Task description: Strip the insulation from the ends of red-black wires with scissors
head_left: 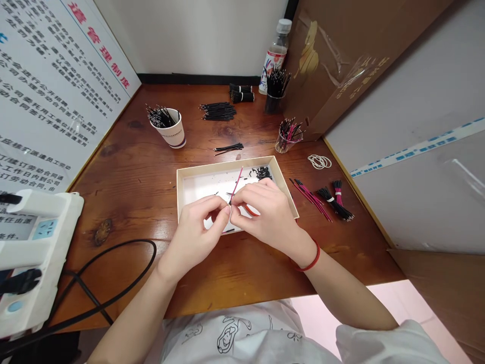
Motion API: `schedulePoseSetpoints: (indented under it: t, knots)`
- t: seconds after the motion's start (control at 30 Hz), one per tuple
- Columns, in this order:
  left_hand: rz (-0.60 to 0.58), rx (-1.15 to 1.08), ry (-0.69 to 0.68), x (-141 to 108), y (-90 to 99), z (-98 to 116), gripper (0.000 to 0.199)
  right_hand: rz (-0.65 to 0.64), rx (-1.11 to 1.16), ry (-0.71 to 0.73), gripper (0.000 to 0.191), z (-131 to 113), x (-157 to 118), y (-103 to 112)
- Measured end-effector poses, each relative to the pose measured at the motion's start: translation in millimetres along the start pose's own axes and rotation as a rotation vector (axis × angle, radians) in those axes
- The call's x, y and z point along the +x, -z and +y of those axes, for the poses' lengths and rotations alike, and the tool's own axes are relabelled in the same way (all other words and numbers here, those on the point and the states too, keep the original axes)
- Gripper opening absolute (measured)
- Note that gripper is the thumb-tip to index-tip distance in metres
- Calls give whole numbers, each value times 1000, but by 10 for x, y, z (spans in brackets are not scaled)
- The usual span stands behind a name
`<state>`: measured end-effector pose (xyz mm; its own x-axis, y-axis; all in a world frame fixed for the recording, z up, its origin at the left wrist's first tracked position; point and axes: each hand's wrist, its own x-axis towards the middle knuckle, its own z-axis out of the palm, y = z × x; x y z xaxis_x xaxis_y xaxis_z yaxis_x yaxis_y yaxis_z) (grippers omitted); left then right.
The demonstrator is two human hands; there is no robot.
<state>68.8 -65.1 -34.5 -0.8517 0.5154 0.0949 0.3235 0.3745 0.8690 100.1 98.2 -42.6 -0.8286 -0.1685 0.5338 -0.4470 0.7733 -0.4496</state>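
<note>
Over the shallow cardboard box (286, 189), my left hand (202, 222) and my right hand (263, 207) meet with fingertips pinched together. Between them a thin pink wire (237, 183) with a dark lower end sticks up at a slant. Both hands' fingertips close around its lower end; the exact grip of each is partly hidden. Under my right hand lies a tool with an orange-red handle (251, 210), mostly covered. Small black scraps (263, 173) are heaped in the box's far right corner.
A paper cup (172, 134) and two clear cups hold wires. Black wires (217, 111), pink wires (312, 199), tied bundles (337, 202) and white rubber bands (319, 162) lie around the box. A bottle (275, 55) stands behind; a black cable (125, 242) loops left near a white device (49, 253).
</note>
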Motion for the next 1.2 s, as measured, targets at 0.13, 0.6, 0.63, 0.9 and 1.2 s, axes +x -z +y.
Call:
schedulePoseSetpoints:
  t: [0.13, 0.6, 0.63, 0.9, 1.2]
  knots:
    - [-53, -71, 55, -6, 12, 3, 26, 43, -152, 54, 20, -15, 7, 13]
    - [-57, -228, 128, 13, 63, -38, 26, -44, 405, -194, 15, 48, -16, -48]
    - [-62, -232, 126, 9, 67, -29, 26, -22, 314, -100, 18, 51, -21, -54]
    - [-248, -577, 144, 11, 54, -60, 34, 69, 304, 76, 19, 20, -37, -32]
    - [39, -470, 138, -6, 190, -85, 27, 128, 378, -317, 12, 277, 26, 236]
